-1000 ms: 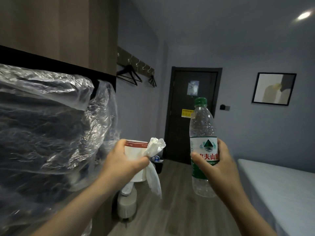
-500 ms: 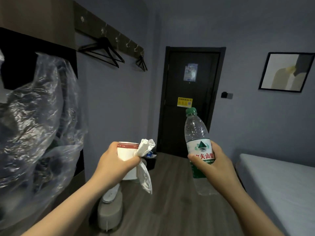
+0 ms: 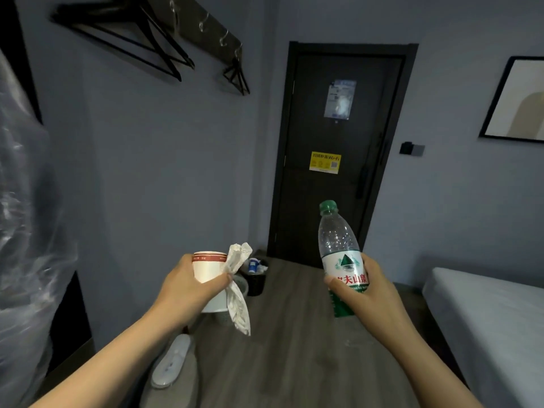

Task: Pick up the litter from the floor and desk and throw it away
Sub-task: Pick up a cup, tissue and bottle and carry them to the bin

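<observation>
Your left grip (image 3: 191,287) pinches cup (image 3: 207,267) and tissue (image 3: 237,290) together, your right grip (image 3: 368,298) wraps the bottle (image 3: 338,245), so one trip serves the bin (image 3: 256,282) ahead of the left grip.

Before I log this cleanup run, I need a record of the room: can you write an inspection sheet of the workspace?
Surface: wooden floor, dimly lit.
Job's things: paper cup and crumpled tissue, both carried; capped plastic bottle, carried; black bin by the door, holding litter.
Clutter: pale slipper-like item on the floor; clear plastic sheeting at left.
Hands: left hand grips cup and tissue together; right hand grips the bottle.
Cables: nothing seen.
Surroundings: dark door, hook rail with hangers, framed picture, bed at right.
</observation>
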`<move>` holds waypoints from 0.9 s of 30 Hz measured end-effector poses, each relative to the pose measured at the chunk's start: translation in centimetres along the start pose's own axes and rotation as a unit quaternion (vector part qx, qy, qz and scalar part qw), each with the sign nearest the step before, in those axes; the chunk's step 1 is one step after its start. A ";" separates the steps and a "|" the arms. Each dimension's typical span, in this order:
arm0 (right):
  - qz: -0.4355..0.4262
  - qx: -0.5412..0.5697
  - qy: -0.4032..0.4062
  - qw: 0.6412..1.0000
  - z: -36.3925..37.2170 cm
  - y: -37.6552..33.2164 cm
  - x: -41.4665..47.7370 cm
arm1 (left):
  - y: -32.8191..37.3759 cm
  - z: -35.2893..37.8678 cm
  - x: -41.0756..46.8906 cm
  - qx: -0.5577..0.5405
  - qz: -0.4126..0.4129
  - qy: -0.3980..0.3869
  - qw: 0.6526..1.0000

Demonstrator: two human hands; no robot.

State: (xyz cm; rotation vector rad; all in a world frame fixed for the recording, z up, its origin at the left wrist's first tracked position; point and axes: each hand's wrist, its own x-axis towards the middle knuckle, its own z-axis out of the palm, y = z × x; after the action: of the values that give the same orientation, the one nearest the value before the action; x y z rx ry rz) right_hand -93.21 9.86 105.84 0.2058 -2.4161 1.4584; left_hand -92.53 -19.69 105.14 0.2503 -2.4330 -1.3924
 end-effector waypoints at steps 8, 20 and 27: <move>0.046 -0.016 -0.002 0.999 4.9 6.1 14.4 | -3.3 6.0 15.8 0.010 -0.040 -0.016 0.999; 0.083 0.014 -0.063 0.994 9.2 19.4 38.6 | -6.4 19.1 37.2 0.036 -0.082 0.006 0.996; 0.101 -0.019 -0.117 0.988 12.5 25.2 51.0 | -8.6 24.4 47.7 0.052 -0.116 -0.023 0.992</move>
State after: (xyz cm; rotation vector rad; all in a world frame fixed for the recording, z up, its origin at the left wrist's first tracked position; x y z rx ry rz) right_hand -150.65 12.64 96.46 0.1325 -2.7210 1.5470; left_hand -145.90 -19.14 95.35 0.5479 -2.5862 -1.3763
